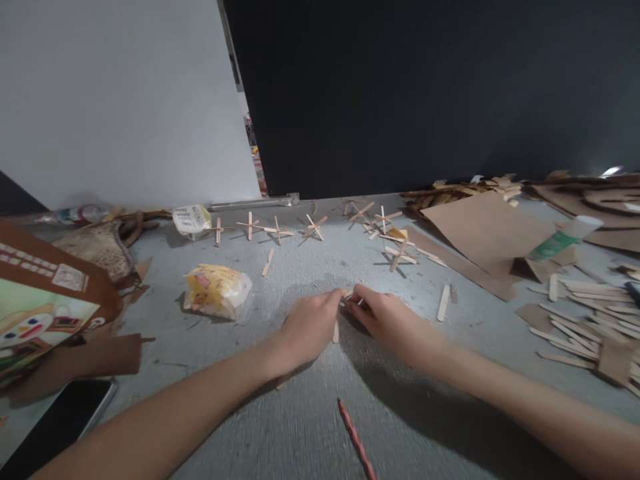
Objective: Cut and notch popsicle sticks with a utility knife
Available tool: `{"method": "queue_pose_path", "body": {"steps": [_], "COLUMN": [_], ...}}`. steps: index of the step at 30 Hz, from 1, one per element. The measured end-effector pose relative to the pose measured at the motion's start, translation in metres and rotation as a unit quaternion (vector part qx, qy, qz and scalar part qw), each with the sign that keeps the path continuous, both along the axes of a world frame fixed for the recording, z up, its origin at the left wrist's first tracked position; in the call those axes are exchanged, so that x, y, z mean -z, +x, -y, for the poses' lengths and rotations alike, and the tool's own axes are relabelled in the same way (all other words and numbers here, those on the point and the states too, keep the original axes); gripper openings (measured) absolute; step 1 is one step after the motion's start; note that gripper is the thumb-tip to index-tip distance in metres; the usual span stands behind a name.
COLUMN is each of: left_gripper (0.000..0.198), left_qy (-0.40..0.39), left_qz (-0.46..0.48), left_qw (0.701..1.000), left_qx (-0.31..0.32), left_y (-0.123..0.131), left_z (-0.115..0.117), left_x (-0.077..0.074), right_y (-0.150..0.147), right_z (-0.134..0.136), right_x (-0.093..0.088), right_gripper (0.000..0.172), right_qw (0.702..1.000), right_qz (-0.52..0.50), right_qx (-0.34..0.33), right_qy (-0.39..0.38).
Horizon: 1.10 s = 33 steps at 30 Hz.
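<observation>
My left hand (pixel 311 325) and my right hand (pixel 387 321) meet at the middle of the grey surface. The left hand's fingers are pinched on a wooden craft stick (pixel 336 333), whose lower end sticks out beneath them. My right hand's thumb and fingers pinch the pale upper part of the sticks there; how these pieces join is hidden by the fingers. A dark-tipped reddish pencil (pixel 355 437) lies in front of the hands. To the right lies a loose craft stick (pixel 443 303), and another loose stick (pixel 268 262) is beyond the left hand.
Several crossed-stick pieces (pixel 314 227) stand in a row at the back. Left are a yellow packet (pixel 213 291), a brown bag (pixel 55 293) and a phone (pixel 63 427). Right are a stick pile (pixel 575 330), a glue stick (pixel 565 239) and cardboard (pixel 487 230).
</observation>
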<state>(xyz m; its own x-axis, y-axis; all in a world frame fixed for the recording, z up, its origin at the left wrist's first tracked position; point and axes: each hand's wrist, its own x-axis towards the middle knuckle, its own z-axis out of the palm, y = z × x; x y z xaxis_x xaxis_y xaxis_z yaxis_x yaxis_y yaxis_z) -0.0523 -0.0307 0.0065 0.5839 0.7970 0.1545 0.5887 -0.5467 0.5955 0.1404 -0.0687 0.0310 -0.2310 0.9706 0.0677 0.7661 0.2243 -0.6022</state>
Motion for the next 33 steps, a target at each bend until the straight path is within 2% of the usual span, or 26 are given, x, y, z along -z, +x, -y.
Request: {"method": "queue_pose_path", "body": {"steps": [13,17,26,33], "left_gripper": [0.037,0.039,0.039,0.049], "left_qy": [0.03,0.023,0.021,0.026], "left_qz": [-0.074,-0.118,-0.11,-0.137], "left_qw": [0.997,0.993,0.994,0.99], "left_qx": [0.015,0.012,0.022,0.019], "left_y": [-0.001,0.0,0.0,0.003], "left_z": [0.001,0.001,0.003,0.004], "left_x": [-0.002,-0.005,-0.012,-0.015], "right_y": [0.006,0.006,0.003,0.002], "right_z": [-0.007,-0.005,0.001,0.004], "right_x": [0.008,0.005,0.0,-0.001], "right_gripper": [0.024,0.024,0.021,0.023], "right_qw": [0.998,0.999,0.999,0.993], "right_qz": [-0.049,-0.022,0.047,0.117], "right_qx": [-0.026,-0.023,-0.006,-0.002], "right_qy": [-0.012,-0.019,-0.008,0.013]}}
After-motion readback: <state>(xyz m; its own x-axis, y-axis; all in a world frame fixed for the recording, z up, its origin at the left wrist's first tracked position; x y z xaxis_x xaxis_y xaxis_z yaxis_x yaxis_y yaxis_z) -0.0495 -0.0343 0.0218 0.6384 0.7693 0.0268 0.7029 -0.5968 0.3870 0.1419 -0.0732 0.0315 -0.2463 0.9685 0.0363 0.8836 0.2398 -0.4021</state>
